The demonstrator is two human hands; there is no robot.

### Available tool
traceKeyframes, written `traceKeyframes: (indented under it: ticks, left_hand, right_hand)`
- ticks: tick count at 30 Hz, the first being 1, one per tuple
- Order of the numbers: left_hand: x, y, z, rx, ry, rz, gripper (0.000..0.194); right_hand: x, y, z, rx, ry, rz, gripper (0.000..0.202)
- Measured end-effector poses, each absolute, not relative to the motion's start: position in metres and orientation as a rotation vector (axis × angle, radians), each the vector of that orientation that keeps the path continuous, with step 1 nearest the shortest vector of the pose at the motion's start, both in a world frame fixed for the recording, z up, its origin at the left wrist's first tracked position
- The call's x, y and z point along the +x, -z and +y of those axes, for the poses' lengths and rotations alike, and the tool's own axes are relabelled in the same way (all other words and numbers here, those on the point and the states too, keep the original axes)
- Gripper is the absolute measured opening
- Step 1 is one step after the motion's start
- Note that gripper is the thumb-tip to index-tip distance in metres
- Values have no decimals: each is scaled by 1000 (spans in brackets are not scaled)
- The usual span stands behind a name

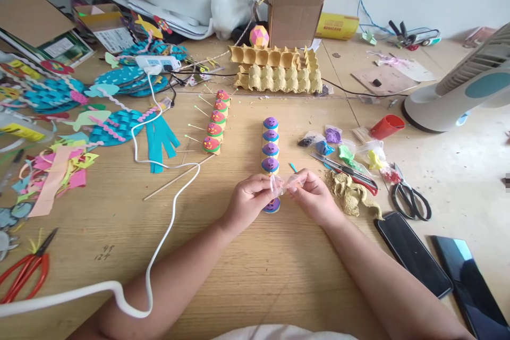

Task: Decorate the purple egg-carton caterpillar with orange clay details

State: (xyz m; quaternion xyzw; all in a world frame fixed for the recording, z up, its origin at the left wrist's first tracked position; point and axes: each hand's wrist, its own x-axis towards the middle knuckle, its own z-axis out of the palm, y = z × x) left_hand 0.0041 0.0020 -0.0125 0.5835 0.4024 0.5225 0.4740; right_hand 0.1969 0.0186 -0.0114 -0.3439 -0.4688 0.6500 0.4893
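Between my two hands a small clear plastic bag [278, 186] is pinched, with something orange or pink showing faintly at its right end. My left hand [250, 196] grips the left part, fingers closed. On the other side my right hand [313, 194] pinches the right part. Under and behind them runs a row of small purple and blue domes with faces [270, 150], partly covered by my hands. To the left stands a similar row of red and green domes [215, 130] with thin sticks beside it. A small blue stick [293, 168] lies near my right hand.
Right of my hands lie clay packets [333, 134], a utility knife [350, 172], torn egg-carton pieces [348, 194], scissors [410, 199] and a phone [414, 255]. A white cable [173, 218] crosses the left side. Egg cartons [285, 78] sit behind; a fan [450, 85] stands right.
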Motion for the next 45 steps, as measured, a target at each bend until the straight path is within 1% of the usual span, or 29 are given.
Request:
traceKeyframes:
  ticks: [3, 6, 12, 19, 31, 38, 45]
  left_hand:
    - [4, 11, 2, 1429, -1246, 916, 12]
    - [3, 10, 2, 1479, -1258, 904, 12]
    - [0, 10, 1, 1653, -1296, 966, 11]
    - [1, 5, 0, 1658, -1304, 958, 11]
    - [5, -1, -2, 1739, -1257, 993, 11]
    - [4, 3, -1, 1715, -1317, 1024, 9]
    - [4, 3, 0, 1586, -1294, 966, 16]
  right_hand:
    - [198, 11, 19, -872, -1642, -1043, 37]
    - [200, 9, 19, -920, -1665, -1055, 39]
    - [203, 8, 15, -915, -1756, -1153, 39]
    - [199, 6, 14, -904, -1697, -1130, 39]
    - [196, 10, 10, -875, -1737, -1103, 38]
    - [194, 9, 10, -801, -1723, -1055, 38]
    - [195, 7, 12, -738, -1721, -1113, 32]
